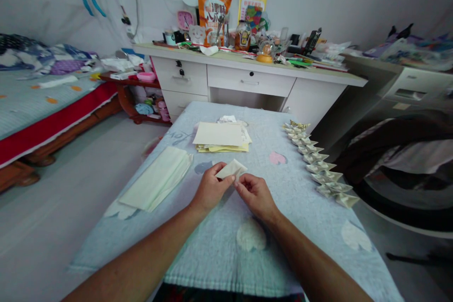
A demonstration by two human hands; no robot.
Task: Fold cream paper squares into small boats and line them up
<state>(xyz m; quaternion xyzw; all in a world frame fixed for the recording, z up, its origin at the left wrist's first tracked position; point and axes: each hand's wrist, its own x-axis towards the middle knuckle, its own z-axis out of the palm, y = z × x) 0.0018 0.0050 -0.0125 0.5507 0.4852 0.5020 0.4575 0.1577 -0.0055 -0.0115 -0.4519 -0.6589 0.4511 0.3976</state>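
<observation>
Near the left edge of the table (304, 226), which is covered by a pale blue cloth, lies a long pile of pale green sheets (157, 178), angled toward the far end. Just right of it, at the middle of the table, the left hand (211, 189) pinches a small folded paper piece (231, 169) between thumb and fingers, holding its left end. The right hand (255, 194) meets it from the other side, fingertips closed on the piece's lower right edge, so both hands grip it just above the cloth. Beyond them, toward the far edge, sits a stack of cream and yellow paper (220, 138). Along the right edge runs a row of folded paper shapes (318, 162), each touching the next, from the far corner toward the near side.
</observation>
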